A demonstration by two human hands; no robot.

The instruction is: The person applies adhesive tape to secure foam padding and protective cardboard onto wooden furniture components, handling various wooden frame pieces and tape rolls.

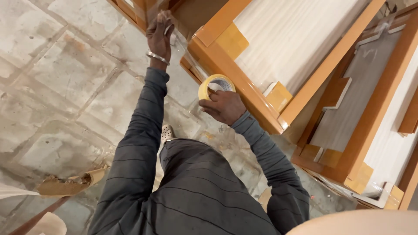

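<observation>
The roll of tape (216, 85), a yellow ring with a pale core, sits right against the edge of the orange-brown wooden frame (244, 93), and the right hand (224, 106) is clamped around its lower side, fingers curled over the rim. From the roll a clear strip of tape (185, 48) runs up and away along the frame's edge to the left hand (159, 32), which is stretched far forward with its fingers pinched shut on the strip's end; a thin metal bangle (156, 57) circles that wrist. Both arms wear dark grey ribbed sleeves (143, 130). The frame lies slanted across the upper middle, its corners capped with flat yellow-tan cardboard pads (232, 40), one near the top corner, another lower along the inner edge (278, 95). Inside the frame shows a pale, finely ribbed panel (291, 35). To the right stand more frames of the same orange wood (370, 130), holding a grey board (361, 87) and more square tan pads at the lower corners (359, 178). Below it all is the stone floor (56, 74), grey and patchy, with a torn scrap of brown cardboard (69, 185) lying at the lower left.
</observation>
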